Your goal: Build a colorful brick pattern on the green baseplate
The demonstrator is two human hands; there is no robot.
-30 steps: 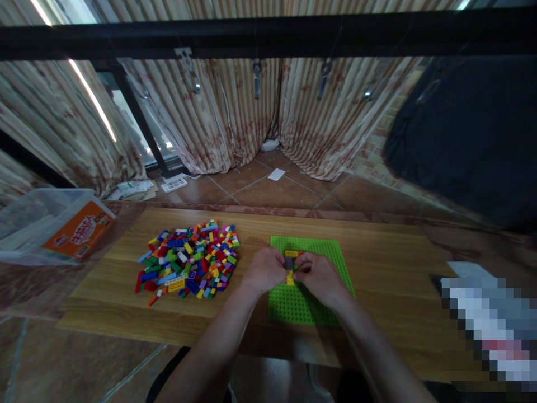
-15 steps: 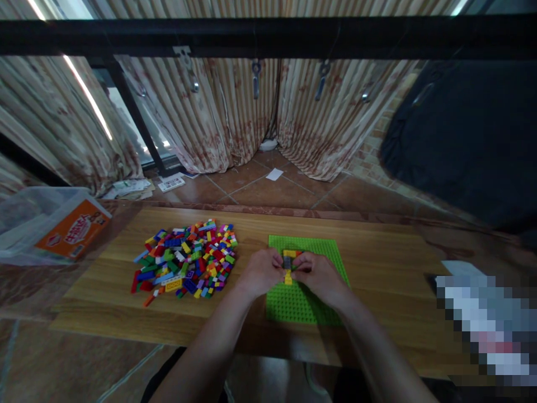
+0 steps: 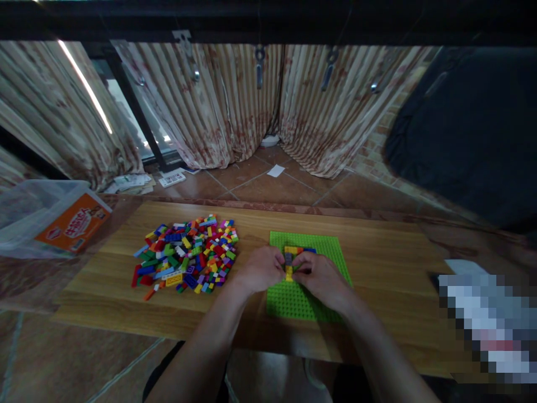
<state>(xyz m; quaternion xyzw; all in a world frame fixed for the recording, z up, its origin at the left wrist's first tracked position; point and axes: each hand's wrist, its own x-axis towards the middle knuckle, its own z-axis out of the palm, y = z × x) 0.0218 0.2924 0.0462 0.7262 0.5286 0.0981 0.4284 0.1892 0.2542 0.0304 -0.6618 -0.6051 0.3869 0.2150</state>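
Observation:
A green studded baseplate [image 3: 310, 310] lies on the wooden table. Bricks on it form a corner, with yellow, orange and blue ones along the far side [image 3: 300, 250] and a grey brick [image 3: 288, 258] running towards me. At the near end of this row is a yellow brick [image 3: 289, 275]. My left hand [image 3: 263, 270] closes on its left side with bent fingers. From the right, my right hand [image 3: 321, 275] pinches at the same brick, thumb and forefinger close together. The fingertips partly cover the row, so the exact contact is hard to see.
A pile of loose mixed-colour bricks [image 3: 188, 254] spreads over the left of the wooden table [image 3: 390, 280]. Beyond the table's left end stands a clear plastic box [image 3: 46, 193] with an orange label. A pixelated patch [image 3: 490, 319] covers the right end. Curtains hang behind.
The yellow brick appears more in line with the grey one now. Both hands stay at the row, the right shifted slightly, showing more blue brick behind it. The view has tilted down a little.

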